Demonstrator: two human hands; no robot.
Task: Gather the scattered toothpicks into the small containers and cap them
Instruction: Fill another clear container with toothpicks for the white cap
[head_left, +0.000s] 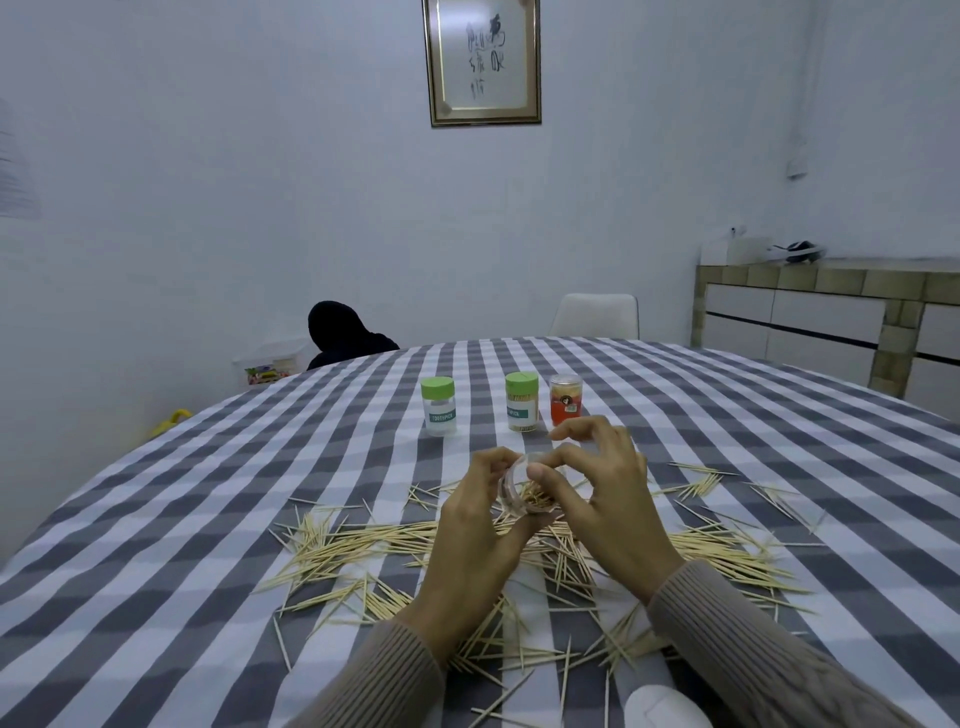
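Clear jar (514, 486), tilted on its side and partly filled with toothpicks, is being held above the worktop between both hands: the left hand (475, 525) is gripping its body from the left, the right hand (597, 499) is curling round its open end, thumb at the rim, upper fingers arched and free. Step in hand, by judgement: filling or settling the sticks in this jar; next, it is wanting more sticks pinched up in aligned bundles, then a cap, which is not showing here. Loose toothpicks (363, 545) are lying scattered all round beneath the hands. Beyond are standing two green-capped jars (438, 408) (521, 402) and an orange jar (566, 400), all upright and closed. The worktop (156, 519) is wearing a grey-and-white checked cloth. Room: pale walls, framed calligraphy (482, 60), white chair (597, 316), sideboard (831, 317), dark seated figure (340, 332) at the far edge.
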